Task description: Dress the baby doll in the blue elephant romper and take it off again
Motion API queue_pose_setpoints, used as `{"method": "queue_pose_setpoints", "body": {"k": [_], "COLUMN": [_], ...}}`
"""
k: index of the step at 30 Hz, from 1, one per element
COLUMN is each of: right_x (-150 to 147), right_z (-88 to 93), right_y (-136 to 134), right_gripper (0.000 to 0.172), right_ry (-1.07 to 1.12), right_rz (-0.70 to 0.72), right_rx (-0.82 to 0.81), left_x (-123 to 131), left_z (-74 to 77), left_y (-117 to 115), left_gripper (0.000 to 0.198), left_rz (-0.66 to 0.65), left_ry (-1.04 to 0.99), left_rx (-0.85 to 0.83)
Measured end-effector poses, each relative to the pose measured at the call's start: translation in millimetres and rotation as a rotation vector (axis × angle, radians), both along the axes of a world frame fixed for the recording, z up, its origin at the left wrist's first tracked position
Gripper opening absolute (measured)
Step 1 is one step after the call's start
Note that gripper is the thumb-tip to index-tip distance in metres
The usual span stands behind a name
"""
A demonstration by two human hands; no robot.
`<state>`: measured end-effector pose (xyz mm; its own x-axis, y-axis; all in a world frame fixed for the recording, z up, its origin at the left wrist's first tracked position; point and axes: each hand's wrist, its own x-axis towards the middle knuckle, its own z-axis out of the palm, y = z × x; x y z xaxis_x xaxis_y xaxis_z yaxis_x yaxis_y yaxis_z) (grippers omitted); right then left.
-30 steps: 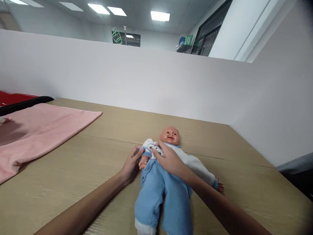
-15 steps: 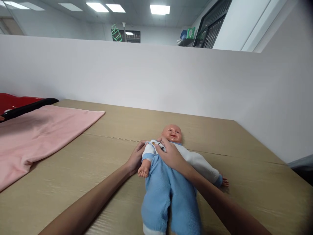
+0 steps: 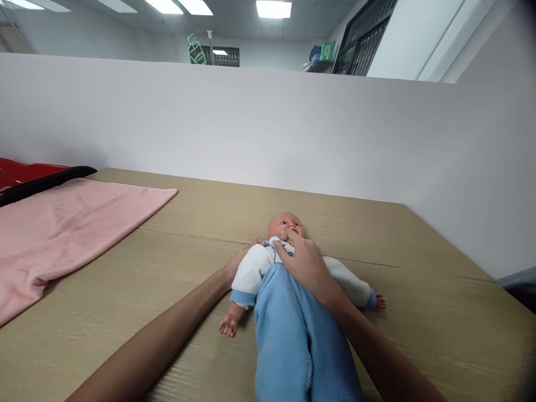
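The marks on one green packet (image 3: 327, 51), far beyond the pink blanket (image 3: 100, 223) and to its right, are too small to read. One baby doll (image 3: 288, 324) lies face up on the tabletop (image 3: 439, 312), right of the blanket, its long axis running lengthwise from the head, farther off, to the legs, nearer the viewer. Its two arms splay outward in one white top (image 3: 251, 271). Right of the blanket, the right hand (image 3: 309, 267) covers the chest, thumb and forefinger parted at the collar; the left hand (image 3: 243, 255) slips behind the sleeve nearest the blanket; whether either pinches cloth cannot be told
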<state>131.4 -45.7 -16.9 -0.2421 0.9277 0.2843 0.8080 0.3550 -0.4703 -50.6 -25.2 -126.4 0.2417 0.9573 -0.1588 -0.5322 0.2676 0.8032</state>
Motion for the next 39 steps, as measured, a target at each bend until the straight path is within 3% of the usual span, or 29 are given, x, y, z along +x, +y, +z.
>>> {"method": "queue_pose_setpoints", "body": {"k": [6, 11, 14, 17, 20, 22, 26, 29, 32, 35, 39], "right_x": [17.8, 25.0, 23.4, 19.7, 19.3, 22.2, 28.0, 26.4, 21.6, 19.6, 30.5], "right_z": [9.7, 2.5, -2.4, -2.6, 1.3, 4.5, 6.0, 1.1, -4.6, -5.4, 4.3], "right_y": [4.0, 8.1, 6.5, 2.9, 1.3, 2.3, 5.5, 5.1, 2.1, -0.5, 2.1], "right_gripper": [0.02, 0.022, 0.024, 0.026, 0.026, 0.027, 0.024, 0.023, 0.022, 0.023, 0.03], "right_ry": [-0.19, -0.248, -0.247, -0.284, -0.367, -0.407, -0.382, -0.313, -0.224, -0.187, -0.168], "right_rz": [0.026, 0.061, 0.037, -0.007, -0.071, -0.117, -0.113, -0.023, 0.105, 0.132, 0.138], "right_rx": [-0.066, -0.091, -0.08, -0.068, -0.044, -0.031, -0.023, -0.042, -0.059, -0.064, -0.16], "left_x": [-6.9, -15.8, -28.2, -47.1, -65.4, -73.9, -82.7, -86.4, -89.0, -89.5, -90.3], "left_z": [5.8, 18.7, 37.5, 60.3, 79.2, 87.8, 95.2, 93.5, 90.4, 90.4, 92.2], "left_y": [-10.4, -18.1, -23.8, -30.5, -34.7, -35.0, -32.2, -29.6, -27.4, -26.1, -25.1], "left_gripper": [0.028, 0.035, 0.036, 0.056, 0.074, 0.074, 0.066, 0.062, 0.049, 0.039, 0.046], "left_rz": [-0.127, -0.204, -0.242, -0.327, -0.369, -0.399, -0.424, -0.426, -0.411, -0.384, -0.518], "left_ry": [-0.08, -0.028, 0.176, 0.511, 0.802, 0.885, 0.812, 0.759, 0.687, 0.653, 0.698], "left_rx": [-0.089, -0.077, 0.079, 0.219, 0.264, 0.261, 0.294, 0.289, 0.194, 0.11, 0.164]}}
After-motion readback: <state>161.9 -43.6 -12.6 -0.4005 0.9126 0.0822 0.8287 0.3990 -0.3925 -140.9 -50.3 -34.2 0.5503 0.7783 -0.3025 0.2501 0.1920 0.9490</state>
